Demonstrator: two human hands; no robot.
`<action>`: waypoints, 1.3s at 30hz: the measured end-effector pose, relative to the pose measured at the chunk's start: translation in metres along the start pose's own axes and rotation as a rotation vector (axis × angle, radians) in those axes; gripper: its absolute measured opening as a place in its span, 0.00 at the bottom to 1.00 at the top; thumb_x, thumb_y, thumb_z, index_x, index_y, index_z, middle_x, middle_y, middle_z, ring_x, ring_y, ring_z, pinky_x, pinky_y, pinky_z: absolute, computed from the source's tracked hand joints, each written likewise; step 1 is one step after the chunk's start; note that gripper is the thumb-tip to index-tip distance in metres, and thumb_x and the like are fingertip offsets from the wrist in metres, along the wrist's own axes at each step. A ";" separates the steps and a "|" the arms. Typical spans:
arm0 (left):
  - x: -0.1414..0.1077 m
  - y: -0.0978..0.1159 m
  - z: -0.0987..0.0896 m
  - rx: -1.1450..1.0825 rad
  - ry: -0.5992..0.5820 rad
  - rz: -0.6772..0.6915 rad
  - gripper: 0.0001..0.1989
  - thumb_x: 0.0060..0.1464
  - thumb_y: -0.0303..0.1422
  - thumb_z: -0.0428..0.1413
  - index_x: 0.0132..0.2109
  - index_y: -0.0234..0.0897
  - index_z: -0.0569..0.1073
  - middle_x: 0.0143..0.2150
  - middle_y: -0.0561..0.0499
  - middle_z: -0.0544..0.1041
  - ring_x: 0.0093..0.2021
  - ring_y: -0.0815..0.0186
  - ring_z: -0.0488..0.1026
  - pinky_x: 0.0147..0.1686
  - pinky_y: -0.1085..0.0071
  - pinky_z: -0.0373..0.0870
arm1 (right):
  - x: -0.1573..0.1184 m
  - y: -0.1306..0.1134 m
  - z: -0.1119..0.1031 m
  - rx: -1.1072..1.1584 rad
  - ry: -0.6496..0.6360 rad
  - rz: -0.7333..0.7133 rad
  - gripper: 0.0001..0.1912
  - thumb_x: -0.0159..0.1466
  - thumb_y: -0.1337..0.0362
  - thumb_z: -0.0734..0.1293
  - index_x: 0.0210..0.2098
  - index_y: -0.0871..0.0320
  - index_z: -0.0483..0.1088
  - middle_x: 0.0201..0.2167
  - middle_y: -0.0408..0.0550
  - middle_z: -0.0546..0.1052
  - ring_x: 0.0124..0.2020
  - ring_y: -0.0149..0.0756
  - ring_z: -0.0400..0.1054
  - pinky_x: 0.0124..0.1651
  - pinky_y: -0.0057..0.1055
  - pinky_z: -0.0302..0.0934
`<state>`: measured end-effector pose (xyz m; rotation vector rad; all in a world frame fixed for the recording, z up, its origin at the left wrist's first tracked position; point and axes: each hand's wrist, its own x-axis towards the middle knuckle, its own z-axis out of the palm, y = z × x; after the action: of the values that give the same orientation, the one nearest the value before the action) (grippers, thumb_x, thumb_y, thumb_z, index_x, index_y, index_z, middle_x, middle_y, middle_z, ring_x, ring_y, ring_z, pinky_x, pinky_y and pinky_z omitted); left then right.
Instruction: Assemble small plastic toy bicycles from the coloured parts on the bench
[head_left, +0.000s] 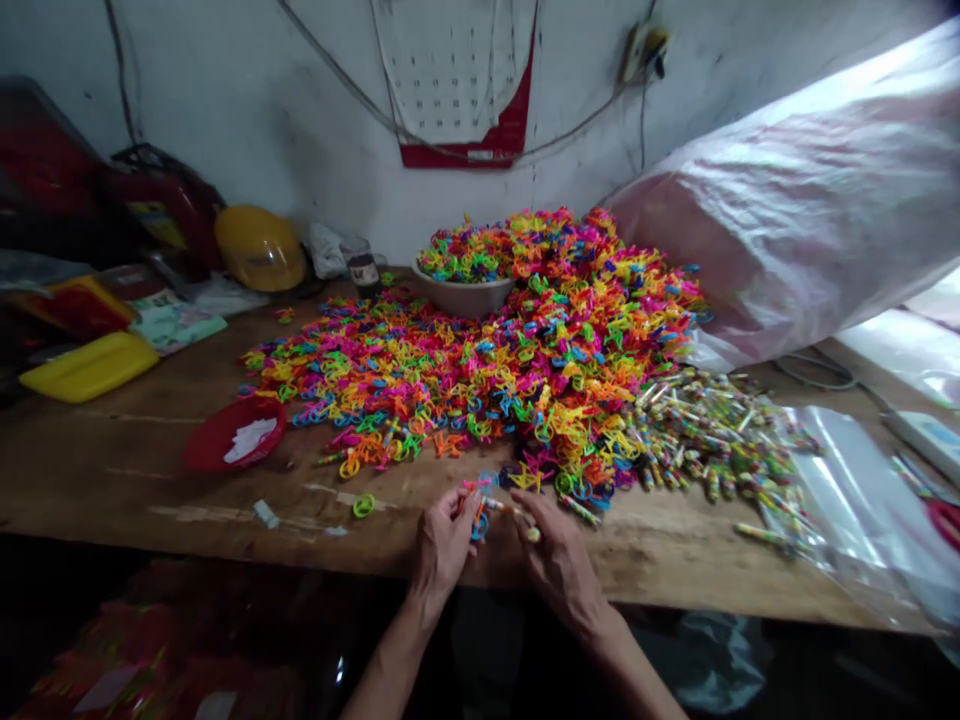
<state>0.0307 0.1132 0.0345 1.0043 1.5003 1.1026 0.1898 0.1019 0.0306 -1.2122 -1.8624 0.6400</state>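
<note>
Near the table's front edge, my left hand point(444, 545) pinches small plastic pieces point(480, 524), blue and orange. Facing it, my right hand point(559, 555) has its fingers closed around a small patterned stick point(498, 505), whose left end meets the plastic pieces. Just beyond both hands spreads a big heap of colourful plastic pieces point(450, 370). To its right lies a pile of similar patterned sticks point(697, 430). One stick point(579, 510) rests on the wood close to my right hand.
A bowl point(465, 298) filled with plastic pieces stands in the heap. A red dish point(199, 440), yellow tray point(90, 368) and yellow helmet point(259, 248) are at left. Clear bags point(847, 500), a power strip point(926, 440) and a large filled bag point(795, 200) occupy the right.
</note>
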 end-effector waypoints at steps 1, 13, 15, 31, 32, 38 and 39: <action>0.001 -0.004 0.001 0.014 0.002 -0.008 0.24 0.49 0.51 0.53 0.35 0.30 0.71 0.20 0.52 0.69 0.16 0.71 0.66 0.11 0.81 0.59 | -0.003 0.003 0.003 -0.022 -0.007 -0.010 0.23 0.58 0.75 0.56 0.51 0.58 0.64 0.49 0.51 0.69 0.48 0.39 0.66 0.49 0.34 0.64; 0.001 -0.008 0.008 0.091 0.071 0.041 0.17 0.51 0.46 0.53 0.32 0.33 0.70 0.21 0.52 0.70 0.13 0.73 0.62 0.11 0.81 0.54 | -0.008 0.015 0.024 -0.269 -0.039 0.018 0.29 0.49 0.79 0.53 0.48 0.57 0.65 0.44 0.51 0.68 0.36 0.37 0.69 0.34 0.29 0.65; 0.002 -0.009 0.006 0.075 0.083 0.093 0.16 0.50 0.44 0.55 0.34 0.34 0.73 0.25 0.49 0.73 0.16 0.72 0.66 0.15 0.81 0.58 | -0.006 0.013 0.021 -0.242 -0.013 0.047 0.28 0.50 0.79 0.53 0.47 0.56 0.66 0.43 0.51 0.67 0.37 0.37 0.68 0.36 0.29 0.64; -0.014 -0.019 -0.029 0.616 0.017 0.369 0.11 0.55 0.38 0.52 0.43 0.40 0.74 0.33 0.51 0.77 0.29 0.68 0.73 0.32 0.77 0.66 | -0.027 -0.013 0.011 -0.382 -0.064 0.049 0.10 0.66 0.67 0.57 0.46 0.54 0.65 0.39 0.46 0.69 0.31 0.28 0.64 0.24 0.26 0.45; -0.009 -0.018 -0.028 0.708 -0.016 0.442 0.11 0.55 0.37 0.51 0.42 0.40 0.74 0.31 0.52 0.77 0.29 0.68 0.73 0.32 0.77 0.65 | -0.043 -0.012 0.007 -0.380 -0.163 0.031 0.09 0.66 0.68 0.57 0.43 0.54 0.65 0.37 0.44 0.69 0.31 0.28 0.64 0.24 0.27 0.44; 0.018 -0.022 -0.007 0.982 -0.196 0.843 0.09 0.54 0.35 0.52 0.40 0.40 0.75 0.32 0.54 0.77 0.29 0.69 0.73 0.30 0.77 0.61 | -0.127 0.005 -0.004 -0.427 -0.559 0.179 0.07 0.56 0.72 0.62 0.35 0.59 0.62 0.31 0.43 0.70 0.27 0.29 0.63 0.23 0.30 0.38; 0.018 -0.023 -0.004 1.027 -0.200 0.870 0.09 0.54 0.35 0.52 0.41 0.41 0.75 0.31 0.54 0.77 0.29 0.69 0.73 0.29 0.76 0.60 | -0.133 0.007 -0.002 -0.425 -0.549 0.197 0.07 0.56 0.72 0.62 0.35 0.59 0.62 0.32 0.43 0.70 0.28 0.30 0.63 0.23 0.31 0.37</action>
<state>0.0217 0.1241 0.0087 2.5587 1.4661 0.6630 0.2236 -0.0166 -0.0201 -1.6262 -2.4424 0.7632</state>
